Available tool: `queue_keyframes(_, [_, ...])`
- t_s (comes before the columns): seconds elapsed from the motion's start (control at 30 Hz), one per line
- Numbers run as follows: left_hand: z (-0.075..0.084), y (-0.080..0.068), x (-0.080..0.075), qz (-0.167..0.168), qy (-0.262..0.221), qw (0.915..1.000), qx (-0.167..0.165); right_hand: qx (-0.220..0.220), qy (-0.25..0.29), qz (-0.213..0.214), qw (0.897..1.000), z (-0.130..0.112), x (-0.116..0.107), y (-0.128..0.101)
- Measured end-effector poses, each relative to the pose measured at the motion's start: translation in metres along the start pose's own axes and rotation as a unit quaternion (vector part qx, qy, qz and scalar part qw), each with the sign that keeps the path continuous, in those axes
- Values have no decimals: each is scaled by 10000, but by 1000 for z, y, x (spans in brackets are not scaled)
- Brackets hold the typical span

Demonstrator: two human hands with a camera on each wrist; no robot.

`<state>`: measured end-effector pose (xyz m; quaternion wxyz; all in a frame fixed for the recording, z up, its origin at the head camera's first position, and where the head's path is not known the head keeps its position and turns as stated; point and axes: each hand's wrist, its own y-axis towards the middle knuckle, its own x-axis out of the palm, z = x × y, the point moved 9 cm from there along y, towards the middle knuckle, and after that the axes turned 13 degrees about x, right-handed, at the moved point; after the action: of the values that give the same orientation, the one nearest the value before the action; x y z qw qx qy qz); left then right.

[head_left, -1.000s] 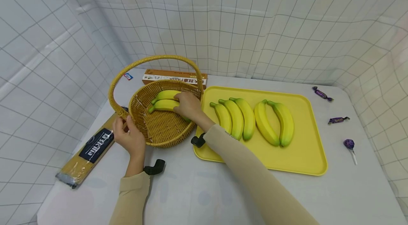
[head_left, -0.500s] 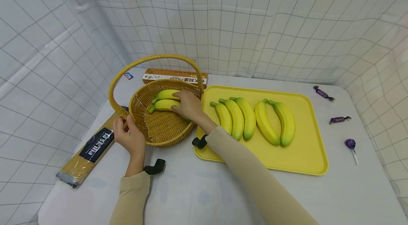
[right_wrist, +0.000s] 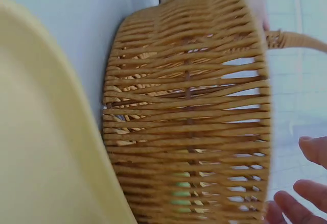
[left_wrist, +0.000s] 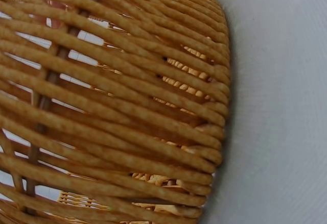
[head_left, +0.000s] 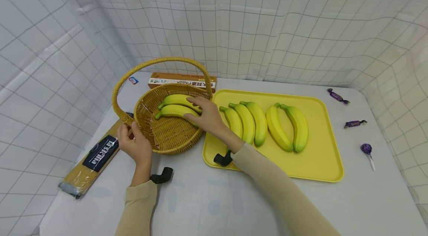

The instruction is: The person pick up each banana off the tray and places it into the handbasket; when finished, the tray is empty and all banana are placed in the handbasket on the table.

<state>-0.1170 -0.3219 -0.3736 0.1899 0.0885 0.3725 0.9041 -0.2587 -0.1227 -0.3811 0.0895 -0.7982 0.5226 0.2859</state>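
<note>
Two yellow bananas with green stems, a rear banana (head_left: 174,99) and a front banana (head_left: 172,110), lie side by side in the wicker basket (head_left: 167,148). My left hand (head_left: 137,147) pinches the basket's rim at the left foot of its arched handle (head_left: 167,60). Over the basket's right side is my right hand (head_left: 208,116), fingers spread and holding nothing. It overlaps the right ends of both bananas in the head view. The right wrist view shows its fingertips (right_wrist: 311,150) beyond the basket's rim. Woven basket wall (left_wrist: 112,91) fills most of the left wrist view.
Several bananas (head_left: 255,120) lie on a yellow tray (head_left: 317,161) right of the basket. A pasta box (head_left: 182,81) is behind it, a spaghetti pack (head_left: 97,158) to its left. Wrapped candies (head_left: 338,96) and a lollipop (head_left: 366,149) lie at the far right.
My right hand has let go of the front banana and drawn back to the right, its fingers spreading. The left hand keeps its hold on the basket.
</note>
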Motion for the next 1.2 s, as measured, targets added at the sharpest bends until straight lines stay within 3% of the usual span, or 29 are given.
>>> queue_keyframes(0.47, [-3,-1,-1,24,0,10000,-73,172,114,782,9967,38,-70,-62])
queue_keyframes(0.7, [-41,-6,-1,-70,182,9996,-223,292,137,1285,9912,65,-120,-94])
queue_keyframes(1.2, [-41,-6,0,-19,88,9998,-186,831,-429,2591,9613,124,-214,-147])
